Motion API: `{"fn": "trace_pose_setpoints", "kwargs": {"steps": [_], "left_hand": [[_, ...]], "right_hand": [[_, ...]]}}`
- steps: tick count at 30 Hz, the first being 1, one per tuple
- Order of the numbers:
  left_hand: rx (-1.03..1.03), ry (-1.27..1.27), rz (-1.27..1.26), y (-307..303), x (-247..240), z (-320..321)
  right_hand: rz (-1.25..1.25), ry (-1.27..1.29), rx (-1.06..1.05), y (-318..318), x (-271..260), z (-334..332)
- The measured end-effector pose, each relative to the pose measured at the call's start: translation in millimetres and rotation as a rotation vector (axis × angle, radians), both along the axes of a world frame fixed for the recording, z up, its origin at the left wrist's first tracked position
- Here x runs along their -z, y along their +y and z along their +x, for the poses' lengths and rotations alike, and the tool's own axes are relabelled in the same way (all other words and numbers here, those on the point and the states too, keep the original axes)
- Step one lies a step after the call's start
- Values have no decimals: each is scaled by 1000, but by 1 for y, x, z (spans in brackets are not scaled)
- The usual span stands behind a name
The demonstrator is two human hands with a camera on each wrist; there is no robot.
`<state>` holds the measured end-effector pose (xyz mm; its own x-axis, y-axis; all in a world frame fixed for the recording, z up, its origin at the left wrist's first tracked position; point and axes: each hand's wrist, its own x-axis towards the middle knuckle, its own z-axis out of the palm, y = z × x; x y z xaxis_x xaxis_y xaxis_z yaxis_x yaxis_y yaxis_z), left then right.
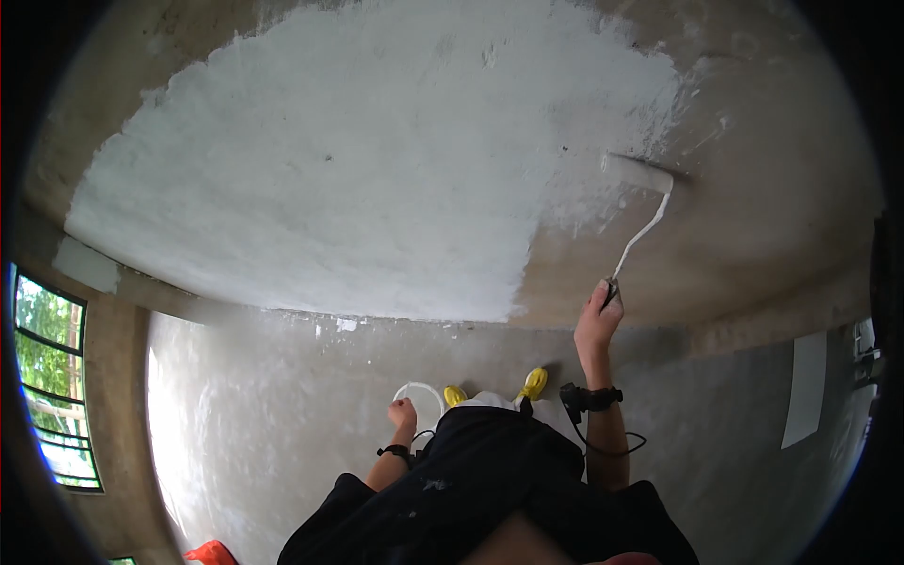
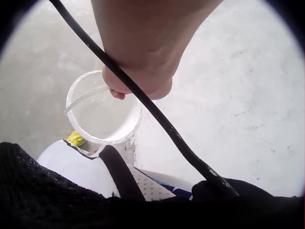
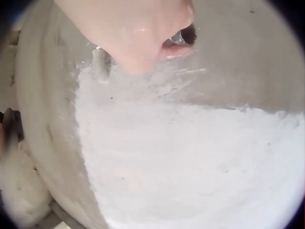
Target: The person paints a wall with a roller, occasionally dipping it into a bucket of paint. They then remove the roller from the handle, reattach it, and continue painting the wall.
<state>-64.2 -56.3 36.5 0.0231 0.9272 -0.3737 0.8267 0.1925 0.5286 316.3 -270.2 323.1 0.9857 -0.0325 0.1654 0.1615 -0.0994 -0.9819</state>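
Note:
My right hand (image 1: 598, 320) grips the dark handle of a paint roller (image 1: 638, 174). Its white-coated wire frame bends up to the roller cover, which lies against the wall at the ragged right border of the white paint (image 1: 377, 169). In the right wrist view the hand (image 3: 138, 33) hides most of the tool, and one end of the cover shows beside it. Low on the left, my left hand (image 1: 403, 414) is curled round the handle of a white bucket (image 1: 428, 394). The left wrist view shows the bucket's round rim (image 2: 106, 141) and its handle rising to my fingers.
Bare brown wall (image 1: 772, 207) borders the painted area on the right. A grey floor (image 1: 282, 395) meets the wall below. My yellow shoes (image 1: 534, 384) stand beside the bucket. A barred window (image 1: 56, 377) is at left, a red object (image 1: 212, 553) at lower left.

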Motion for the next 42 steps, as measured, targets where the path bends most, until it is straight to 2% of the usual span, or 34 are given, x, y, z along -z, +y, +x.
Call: {"fn": "trace_pose_setpoints", "kwargs": {"steps": [5, 7, 8, 10, 12, 13, 15, 18, 22, 24, 27, 29, 31, 32, 34, 37, 39, 40, 42], "left_hand": [[-3, 0, 1, -1, 6, -6], [-1, -17, 19, -2, 3, -4], [3, -17, 18, -2, 2, -3], [28, 17, 30, -1, -6, -1], [59, 36, 9, 4, -1, 0], [76, 48, -13, 6, 0, -1], [128, 47, 31, 7, -4, 0], [168, 47, 70, 8, -8, 7], [149, 77, 101, 12, -2, 13], [144, 71, 99, 12, 0, 14], [133, 57, 90, 13, 4, 20], [132, 62, 74, 12, 5, 20], [141, 35, 55, 8, -4, 20], [150, 45, 52, 7, -4, 19], [119, -15, -26, 9, 2, 20], [158, 21, 96, 4, 13, 17], [86, -27, 92, 7, 26, 12], [33, -67, 92, 7, 32, 8], [-39, -99, 48, 4, 27, 3]], "right_hand": [[-155, -3, -51, -18, 74, -29], [-204, -49, -60, -21, 77, -29], [-147, 55, -95, -24, 79, -30], [-83, 164, -117, -24, 52, -34], [124, 323, -168, -19, -12, -24], [128, 329, -155, -20, -30, -16], [-7, 123, -164, -22, -54, 0], [-52, -5, -126, -16, -60, 8], [-136, -2, -104, -21, -13, -1], [-303, -17, -96, -28, 17, -14], [-250, 117, -112, -45, 72, -17], [-263, 130, -113, -41, 31, -20], [-316, -57, -113, -32, -22, -18], [-319, -46, -105, -27, -37, -13], [-193, 7, -182, -17, -56, 0], [-86, 2, -183, 0, -37, 10], [-66, 61, -192, 3, -17, 3], [-44, 130, -182, 2, 1, -5], [-137, 103, -172, -11, 67, -16]]}}
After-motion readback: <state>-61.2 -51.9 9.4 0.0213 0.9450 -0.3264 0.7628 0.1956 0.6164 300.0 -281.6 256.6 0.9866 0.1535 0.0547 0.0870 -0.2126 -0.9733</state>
